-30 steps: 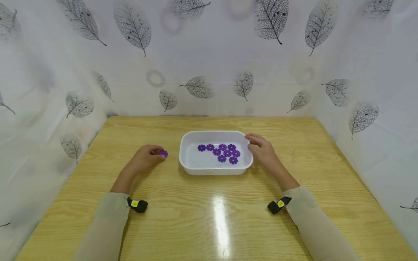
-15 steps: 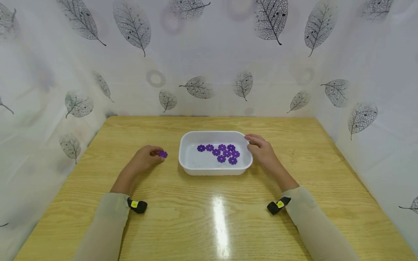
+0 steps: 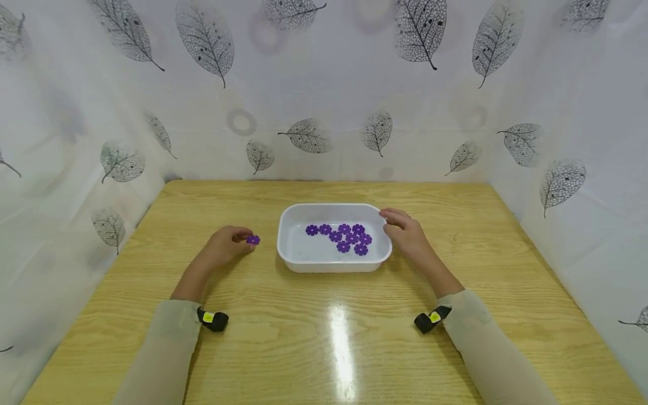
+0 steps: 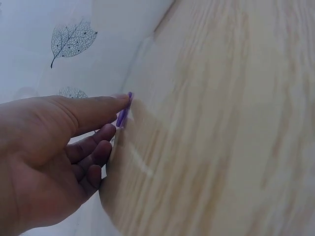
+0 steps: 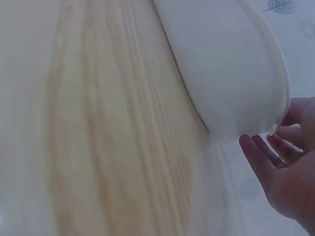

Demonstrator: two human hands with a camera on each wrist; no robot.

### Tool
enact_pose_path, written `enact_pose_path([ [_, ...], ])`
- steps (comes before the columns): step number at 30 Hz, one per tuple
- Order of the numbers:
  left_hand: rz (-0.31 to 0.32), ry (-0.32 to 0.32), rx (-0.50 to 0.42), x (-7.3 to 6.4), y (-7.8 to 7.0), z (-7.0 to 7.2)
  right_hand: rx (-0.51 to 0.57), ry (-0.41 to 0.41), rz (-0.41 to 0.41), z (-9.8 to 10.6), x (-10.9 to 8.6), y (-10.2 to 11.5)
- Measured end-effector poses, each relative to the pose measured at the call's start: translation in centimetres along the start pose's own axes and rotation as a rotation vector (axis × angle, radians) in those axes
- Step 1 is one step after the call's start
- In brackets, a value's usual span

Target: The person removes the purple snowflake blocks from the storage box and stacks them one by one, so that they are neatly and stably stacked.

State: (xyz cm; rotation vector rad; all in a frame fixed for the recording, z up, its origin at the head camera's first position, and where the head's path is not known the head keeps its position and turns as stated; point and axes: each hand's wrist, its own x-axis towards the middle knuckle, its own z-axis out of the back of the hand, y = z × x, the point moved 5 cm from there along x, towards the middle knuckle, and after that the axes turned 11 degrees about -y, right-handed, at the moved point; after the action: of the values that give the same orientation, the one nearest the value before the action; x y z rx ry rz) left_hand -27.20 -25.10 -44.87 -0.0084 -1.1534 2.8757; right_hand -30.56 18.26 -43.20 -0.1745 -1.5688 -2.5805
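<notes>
A white rectangular tub stands mid-table with several purple flower-shaped pieces lying in it. My left hand rests on the table left of the tub and pinches one more purple flower piece at its fingertips; the left wrist view shows that piece edge-on between thumb and fingers. My right hand is against the tub's right end, fingers curled at the rim. In the right wrist view the fingers lie against the tub's outer wall.
The wooden table is walled by a leaf-printed white curtain at the back and both sides. Black wrist cameras sit on both sleeves. A glare streak lies on the near table.
Hardly anything has shifted; the left hand with its purple piece stays in place left of the tub and the right hand stays at the rim.
</notes>
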Motion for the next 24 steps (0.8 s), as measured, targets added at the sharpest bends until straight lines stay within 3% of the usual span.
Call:
enact_pose_path([
  [4,0.001,-0.005,-0.029,0.0,-0.5,0.2,0.008,-0.003,0.009,0.0,0.0,0.3],
  [9,-0.008,-0.009,-0.131,0.0,-1.9,0.5,0.008,0.001,0.009,0.0,0.0,0.2],
  [15,-0.041,-0.009,-0.221,0.0,-4.9,0.3,-0.001,-0.003,0.012,0.0,0.0,0.2],
  [24,-0.111,-0.024,-0.221,0.3,-9.0,-0.6,0.0,0.002,0.011,0.0,0.0,0.1],
])
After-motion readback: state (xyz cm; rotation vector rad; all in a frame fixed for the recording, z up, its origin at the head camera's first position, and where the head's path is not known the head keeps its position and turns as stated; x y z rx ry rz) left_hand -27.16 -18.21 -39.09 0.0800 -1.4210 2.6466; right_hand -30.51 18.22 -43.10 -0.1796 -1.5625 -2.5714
